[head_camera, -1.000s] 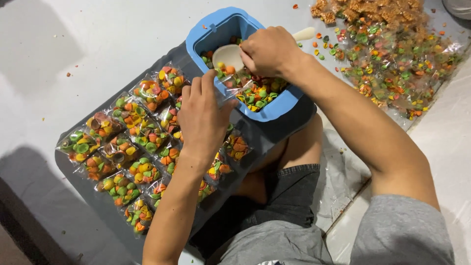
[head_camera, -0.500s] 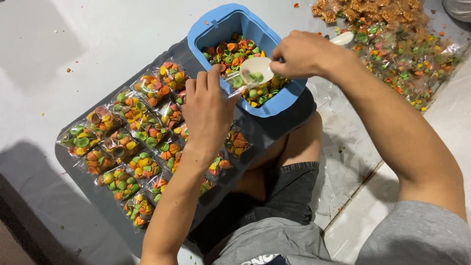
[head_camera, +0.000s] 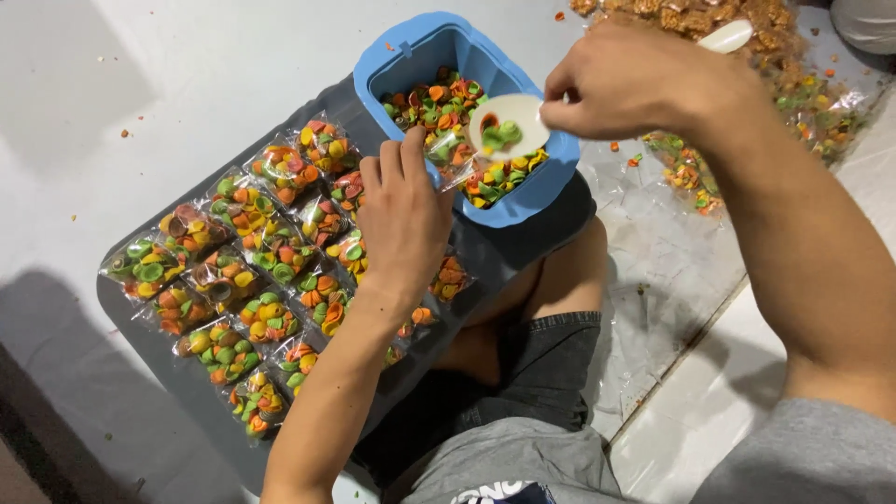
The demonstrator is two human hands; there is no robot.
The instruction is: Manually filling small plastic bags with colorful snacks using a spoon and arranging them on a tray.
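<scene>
Right hand (head_camera: 644, 79) pinches a white spoon (head_camera: 509, 126) loaded with colourful shell crackers, over the blue tub (head_camera: 523, 201). Left hand (head_camera: 403, 210) holds a small clear bag (head_camera: 446, 149) open at the tub's near rim — thin, slippery; probably best gripped at the mouth. Crackers look light and brittle.

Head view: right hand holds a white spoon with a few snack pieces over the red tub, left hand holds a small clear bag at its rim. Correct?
Not quite: the tub is blue, not red, as the head view shows. The rest holds: the right hand holds the white spoon with a few pieces over it, and the left hand holds the small clear bag at the rim.
</scene>
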